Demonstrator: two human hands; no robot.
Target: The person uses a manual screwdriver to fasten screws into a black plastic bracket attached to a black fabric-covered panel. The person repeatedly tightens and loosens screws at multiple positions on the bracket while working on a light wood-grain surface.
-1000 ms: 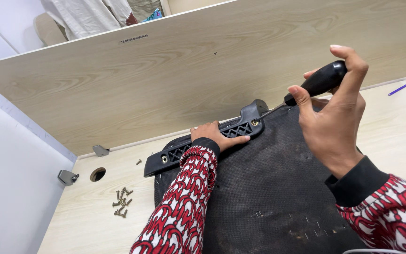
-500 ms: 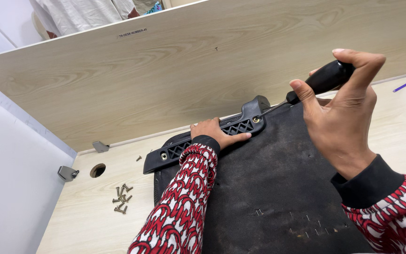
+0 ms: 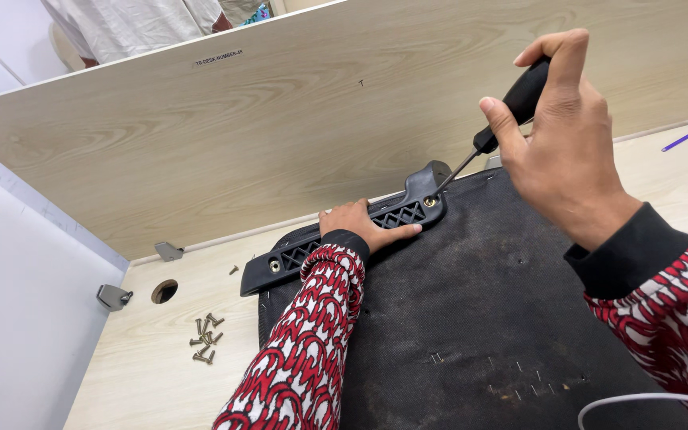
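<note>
Now the black plastic bracket (image 3: 344, 235) is seen lying along the far edge of the black fabric-covered panel (image 3: 479, 318), which rests flat on the pale wooden desk (image 3: 145, 374). It is pinned down by the left hand (image 3: 360, 224), whose fingers (image 3: 400, 232) are laid flat and close together over its latticed middle, as in the earlier frames. The screwdriver (image 3: 503, 119) is gripped by the right hand (image 3: 567, 151); its black handle is wrapped by curled fingers, with the forefinger hooked over the top. Compared with a second ago, the handle is held higher and more steeply, and the thin shaft is set with its tip on the brass screw (image 3: 429, 202) at the bracket's right end. A second screw (image 3: 275, 266) is seen near the left end. Further out, a small heap of loose screws (image 3: 205, 338) lies on the desk left of the panel, near a round cable hole (image 3: 164, 291). A wooden divider (image 3: 280, 127) stands behind.
</note>
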